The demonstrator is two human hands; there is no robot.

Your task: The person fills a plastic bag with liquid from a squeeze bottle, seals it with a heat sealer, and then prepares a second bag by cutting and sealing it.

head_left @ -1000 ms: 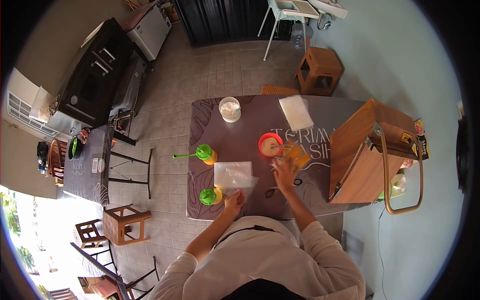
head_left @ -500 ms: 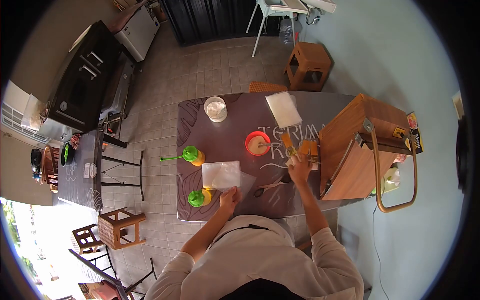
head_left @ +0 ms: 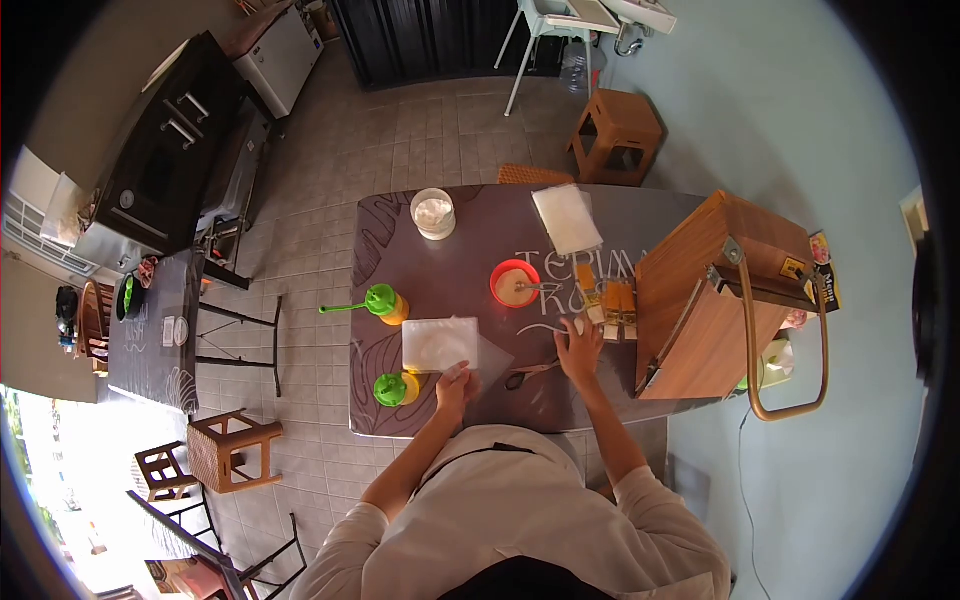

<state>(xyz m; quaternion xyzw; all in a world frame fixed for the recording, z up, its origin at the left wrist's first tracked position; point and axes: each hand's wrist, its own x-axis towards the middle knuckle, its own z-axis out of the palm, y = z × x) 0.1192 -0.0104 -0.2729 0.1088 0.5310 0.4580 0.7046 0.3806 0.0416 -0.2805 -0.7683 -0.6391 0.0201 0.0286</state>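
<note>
My left hand (head_left: pixel 454 388) pinches the corner of a clear plastic bag (head_left: pixel 493 357), which lies partly over a stack of translucent bags (head_left: pixel 425 340). Fingers spread, my right hand (head_left: pixel 580 355) rests over the table just in front of several small clear packets with orange-brown contents (head_left: pixel 622 305). One packet (head_left: pixel 588 290) lies at the left of that group, close to my right fingertips. Between my hands are scissors with dark handles (head_left: pixel 520 380). A red bowl (head_left: pixel 497 292) holds a beige powder and a spoon (head_left: pixel 533 287).
Two green-capped squeeze bottles (head_left: pixel 385 303) (head_left: pixel 392 390) stand on the left of the table. Behind are a jar of white powder (head_left: pixel 433 215) and a white stack of sheets or bags (head_left: pixel 567 220). A wooden cabinet with a metal handle (head_left: pixel 715 310) occupies the right end.
My right hand has let go of a packet beside the others, drawn back toward me and opened. My left hand stays by the bags and has moved slightly left.
</note>
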